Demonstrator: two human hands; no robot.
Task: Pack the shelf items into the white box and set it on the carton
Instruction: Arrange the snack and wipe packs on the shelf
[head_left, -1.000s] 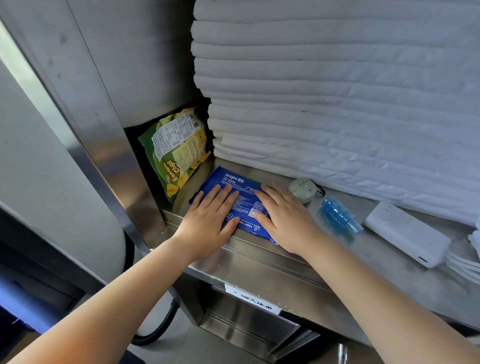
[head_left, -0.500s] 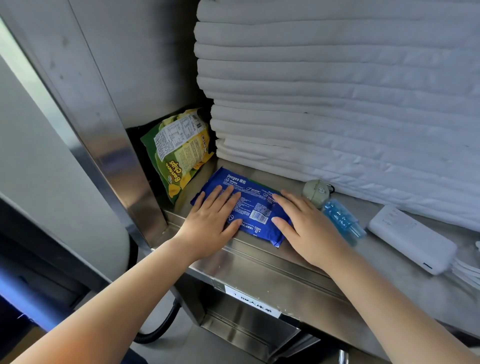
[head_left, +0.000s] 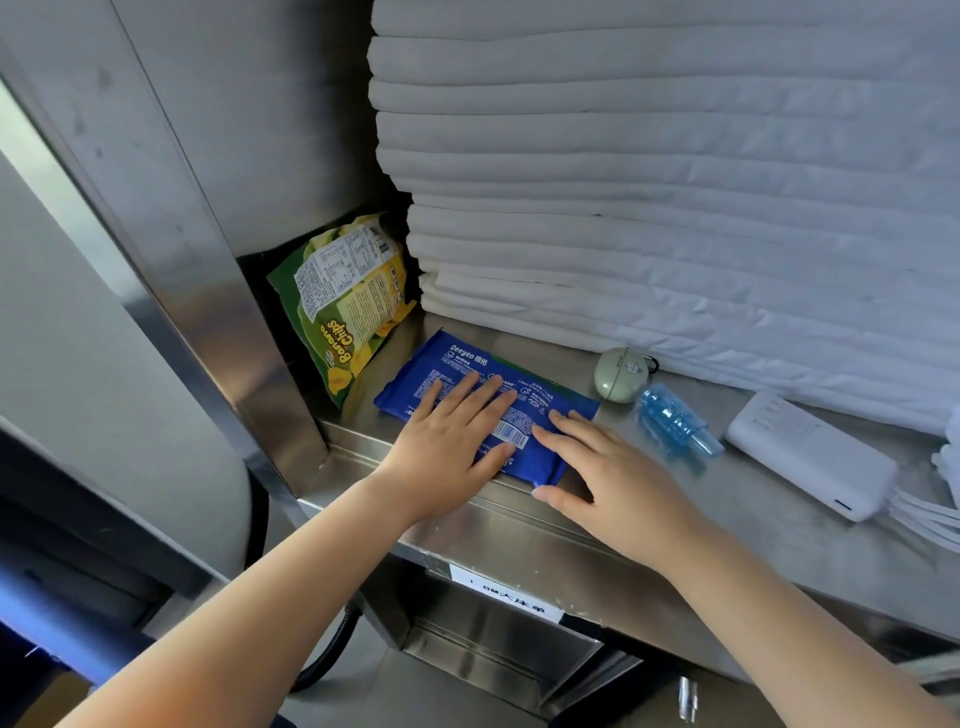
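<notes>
Two open grips lie on a blue wipes packet at the front of a steel shelf.

Lowest in the frame, a white label (head_left: 504, 597) sits on the shelf's front edge, and the steel shelf (head_left: 779, 530) runs from centre to right. A steel upright (head_left: 208, 291) rises at the left. The left grip (head_left: 452, 441) lies flat with straight fingers on the blue wipes packet (head_left: 467, 364), which lies flat at centre with its near edge at the shelf lip. The right grip (head_left: 618, 478), fingers straight, touches the packet's right end, its thumb at the near corner. To the right lie a blue bottle (head_left: 672, 421), a green round case (head_left: 618, 374) and a white power bank (head_left: 810, 454). Behind the packet, a banana chips bag (head_left: 348, 312) leans at the left, beside a tall stack of white folded linen (head_left: 649, 182).
</notes>
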